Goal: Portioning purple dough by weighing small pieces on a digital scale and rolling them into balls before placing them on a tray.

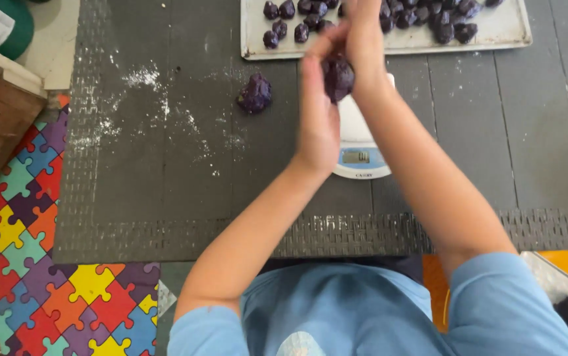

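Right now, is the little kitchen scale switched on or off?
On, it seems. The white scale on the dark mat, partly hidden behind both hands, has a lit bluish display, though what it shows is too small to make out.

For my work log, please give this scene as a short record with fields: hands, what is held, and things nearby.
left hand: left hand cupped against the purple dough ball
right hand: right hand pressed on the ball's other side
held thing: one dough ball, between both palms
below hands: white kitchen scale
on mat: dark mat with a loose purple dough lump and flour dust
behind: metal tray with many small purple pieces
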